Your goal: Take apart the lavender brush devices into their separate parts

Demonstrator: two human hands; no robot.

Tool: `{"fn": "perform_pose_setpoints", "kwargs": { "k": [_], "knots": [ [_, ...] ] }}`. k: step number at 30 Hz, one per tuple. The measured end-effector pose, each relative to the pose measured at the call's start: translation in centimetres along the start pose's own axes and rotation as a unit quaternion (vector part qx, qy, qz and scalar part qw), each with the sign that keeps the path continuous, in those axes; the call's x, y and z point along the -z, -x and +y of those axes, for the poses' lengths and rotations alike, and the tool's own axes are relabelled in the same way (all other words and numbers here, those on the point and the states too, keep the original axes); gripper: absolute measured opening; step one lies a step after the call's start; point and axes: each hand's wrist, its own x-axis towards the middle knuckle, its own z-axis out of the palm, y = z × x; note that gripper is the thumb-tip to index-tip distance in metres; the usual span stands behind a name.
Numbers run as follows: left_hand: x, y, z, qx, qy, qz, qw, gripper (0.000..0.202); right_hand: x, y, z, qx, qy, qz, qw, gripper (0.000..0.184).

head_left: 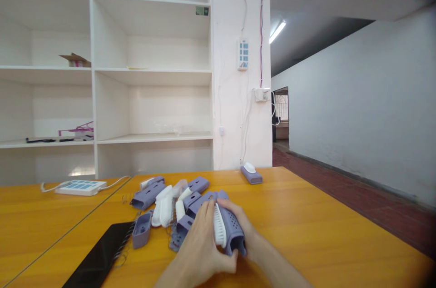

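Lilac brush case [233, 229] gripped between left hand [200, 251] and right hand [247, 233]; white insert [220, 224] could be jammed if pressed askew.

forearms [272, 270] cut off, right palm hidden

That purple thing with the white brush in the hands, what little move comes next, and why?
Probably press the white brush fully into the purple case: its edge sticks out, and both the left hand and right hand grip the case.
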Motion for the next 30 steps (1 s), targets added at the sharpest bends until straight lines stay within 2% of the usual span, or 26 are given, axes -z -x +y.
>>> {"fn": "perform_pose_setpoints", "kwargs": {
  "k": [6,10,13,16,19,22,24,25,27,30],
  "knots": [
    [-1.1,0.2,-0.2,0.023,-0.014,0.010,1.000,0.079,1.0,-0.4,0.0,-0.021,-0.003,-0.005,1.000,0.037],
    [-0.8,0.2,-0.8,0.049,0.029,-0.008,0.998,0.093,1.5,-1.0,0.0,-0.014,0.010,-0.008,1.000,0.040],
    [-0.5,0.2,-1.3,0.063,0.093,-0.046,0.993,0.104,1.8,-1.4,-0.3,0.022,0.044,0.004,0.999,0.039],
    [-0.6,-0.1,-1.5,0.081,0.177,-0.029,0.980,0.102,2.2,-1.7,-0.9,0.096,0.102,0.020,0.990,0.035],
    [-0.9,-0.9,-1.5,0.156,0.301,0.006,0.941,0.088,2.6,-1.8,-1.8,0.170,0.171,0.030,0.970,0.040],
    [-1.3,-1.7,-1.4,0.226,0.432,-0.005,0.873,0.092,2.9,-1.3,-3.0,0.221,0.226,0.027,0.948,0.049],
    [-1.6,-1.9,-1.4,0.243,0.471,-0.016,0.848,0.087,3.0,-0.9,-3.8,0.236,0.248,0.020,0.939,0.055],
    [-1.8,-1.8,-1.5,0.243,0.466,-0.014,0.851,0.081,3.0,-0.7,-4.2,0.236,0.257,0.018,0.937,0.059],
    [-2.2,-1.6,-1.9,0.232,0.419,0.001,0.878,0.069,3.3,-0.4,-4.7,0.225,0.272,0.022,0.935,0.062],
    [-2.7,-1.0,-2.3,0.220,0.325,0.015,0.920,0.065,3.8,-0.4,-5.0,0.226,0.290,0.046,0.929,0.066]
  ]
}}
